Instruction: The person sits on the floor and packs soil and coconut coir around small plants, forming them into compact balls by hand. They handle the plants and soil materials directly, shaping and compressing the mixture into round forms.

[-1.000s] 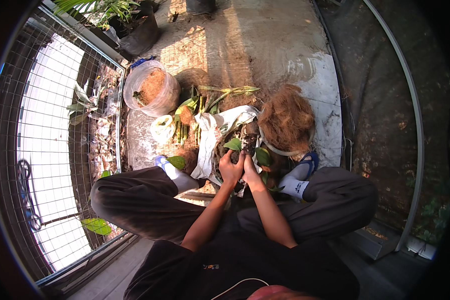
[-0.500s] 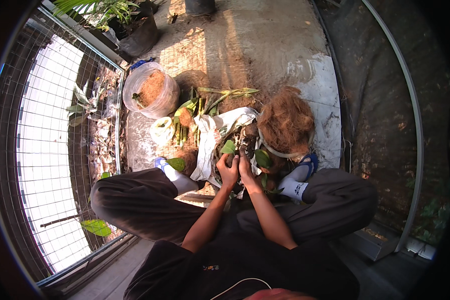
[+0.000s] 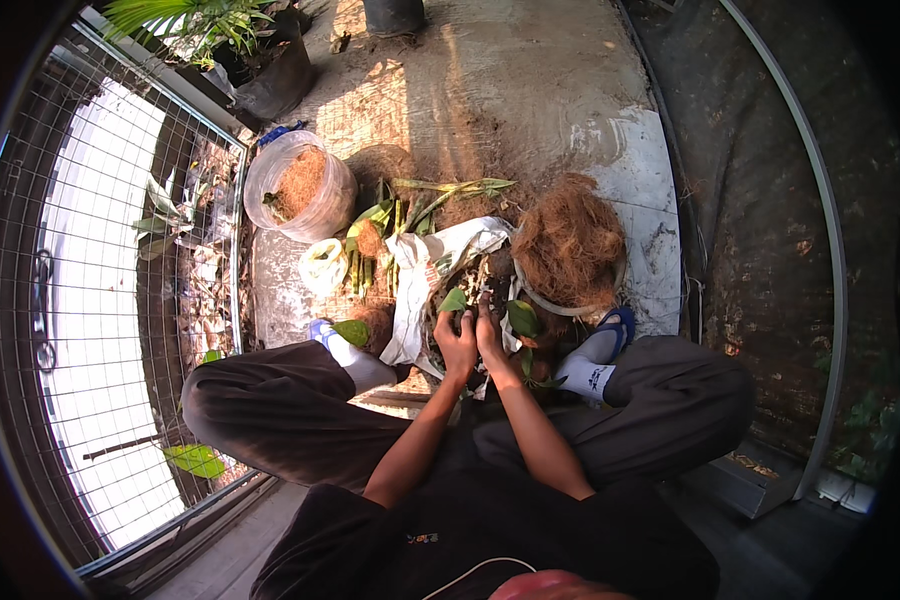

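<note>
My left hand (image 3: 457, 346) and my right hand (image 3: 488, 338) are close together over a white sack (image 3: 410, 305) that holds dark, chunky potting mix (image 3: 496, 266). The fingers of my left hand are curled, and a green leaf (image 3: 454, 299) stands right at their tips. Beside it, my right hand has its fingers together and pointing away from me, against the mix. Whatever lies between the hands is too dark and small to make out. Another broad green leaf (image 3: 523, 318) is just right of my right hand.
A pot heaped with brown coconut fibre (image 3: 570, 240) stands to the right. At the left are a clear plastic tub (image 3: 338, 195) with fibre, a pale rolled bag (image 3: 323, 266) and long cut leaves (image 3: 450, 188). Wire mesh (image 3: 110, 300) borders the left side; a potted plant (image 3: 275, 80) stands far left.
Both hands remain over the sack with only slight finger movement. The leaf at my left fingertips has shifted slightly lower and left. The whole view has tilted a little.
</note>
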Tool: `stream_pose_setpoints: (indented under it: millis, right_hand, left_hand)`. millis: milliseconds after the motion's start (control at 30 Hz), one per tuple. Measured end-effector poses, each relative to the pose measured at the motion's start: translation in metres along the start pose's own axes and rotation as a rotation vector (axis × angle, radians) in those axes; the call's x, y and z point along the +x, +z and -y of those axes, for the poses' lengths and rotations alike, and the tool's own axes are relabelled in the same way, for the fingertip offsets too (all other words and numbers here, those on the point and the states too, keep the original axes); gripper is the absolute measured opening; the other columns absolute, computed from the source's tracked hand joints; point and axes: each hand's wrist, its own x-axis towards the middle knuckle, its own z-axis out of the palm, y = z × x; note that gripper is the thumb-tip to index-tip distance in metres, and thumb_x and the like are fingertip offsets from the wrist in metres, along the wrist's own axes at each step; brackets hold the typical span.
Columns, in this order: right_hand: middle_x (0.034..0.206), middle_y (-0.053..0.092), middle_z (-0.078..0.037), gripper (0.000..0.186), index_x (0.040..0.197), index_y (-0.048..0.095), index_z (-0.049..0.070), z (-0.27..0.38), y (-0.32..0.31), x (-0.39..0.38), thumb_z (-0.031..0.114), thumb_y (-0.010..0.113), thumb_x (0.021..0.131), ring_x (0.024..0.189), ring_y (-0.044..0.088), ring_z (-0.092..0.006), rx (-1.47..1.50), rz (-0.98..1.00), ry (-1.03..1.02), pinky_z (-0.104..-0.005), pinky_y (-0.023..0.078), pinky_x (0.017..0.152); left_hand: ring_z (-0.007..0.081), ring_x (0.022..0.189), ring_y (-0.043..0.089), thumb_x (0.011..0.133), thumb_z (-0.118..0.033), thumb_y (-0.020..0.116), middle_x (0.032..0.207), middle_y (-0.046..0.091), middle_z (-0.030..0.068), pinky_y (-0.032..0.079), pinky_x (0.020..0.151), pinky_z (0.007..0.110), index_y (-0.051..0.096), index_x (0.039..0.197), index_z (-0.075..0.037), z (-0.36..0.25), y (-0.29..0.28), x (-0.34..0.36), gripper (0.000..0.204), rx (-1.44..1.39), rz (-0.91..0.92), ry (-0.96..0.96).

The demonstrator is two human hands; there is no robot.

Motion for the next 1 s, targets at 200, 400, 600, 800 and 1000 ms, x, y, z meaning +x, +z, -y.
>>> stream_pose_setpoints:
  millis: [200, 400, 600, 800, 1000]
  right_hand:
    - [0.127, 0.058, -0.015, 0.058, 0.137, 0.050, -0.001, -0.011, 0.005, -0.009, 0.046, 0.036, 0.105, 0.112, 0.055, -0.0232, 0.153, 0.116, 0.019, -0.0339, 0.042, 0.097]
    - [0.118, 0.063, -0.012, 0.047, 0.129, 0.058, 0.000, -0.009, 0.013, -0.014, 0.031, 0.033, 0.104, 0.106, 0.058, -0.0211, 0.118, 0.174, 0.049, -0.0345, 0.044, 0.094]
    - [0.125, 0.061, -0.010, 0.048, 0.129, 0.057, 0.002, -0.002, -0.005, 0.002, 0.036, 0.034, 0.103, 0.113, 0.057, -0.0184, 0.027, 0.267, 0.285, -0.0321, 0.044, 0.097]
    - [0.110, 0.065, -0.004, 0.031, 0.110, 0.065, 0.010, -0.019, -0.009, -0.013, 0.029, 0.042, 0.103, 0.101, 0.059, -0.0159, 0.463, 0.209, 0.315, -0.0336, 0.048, 0.089]
    - [0.100, 0.065, 0.000, 0.020, 0.102, 0.065, 0.012, -0.020, -0.001, -0.002, 0.022, 0.047, 0.099, 0.092, 0.060, -0.0140, 0.552, 0.232, 0.406, -0.0307, 0.050, 0.083]
  left_hand:
    - [0.0251, 0.073, 0.059, 0.092, -0.016, 0.061, 0.080, 0.064, 0.0157, 0.046, 0.069, 0.038, 0.063, 0.095, 0.007, 0.011, -0.003, -0.003, 0.024, 0.051, -0.058, 0.016]
    - [0.0207, 0.074, 0.060, 0.093, -0.020, 0.062, 0.079, 0.066, 0.0154, 0.048, 0.070, 0.038, 0.065, 0.092, 0.009, 0.025, -0.015, -0.003, 0.029, 0.157, -0.064, -0.058]
    - [0.0255, 0.077, 0.059, 0.091, -0.017, 0.065, 0.088, 0.066, 0.0161, 0.046, 0.073, 0.036, 0.062, 0.098, 0.007, 0.019, -0.011, 0.005, 0.025, 0.002, -0.126, -0.042]
    - [0.0383, 0.083, 0.060, 0.081, -0.014, 0.072, 0.089, 0.062, 0.0201, 0.047, 0.075, 0.043, 0.062, 0.095, 0.004, 0.007, -0.007, 0.000, 0.025, 0.200, -0.100, 0.186]
    - [0.0421, 0.086, 0.060, 0.076, -0.010, 0.068, 0.092, 0.062, 0.0214, 0.048, 0.077, 0.045, 0.063, 0.097, 0.003, 0.005, -0.017, 0.007, 0.025, 0.204, -0.045, 0.310]
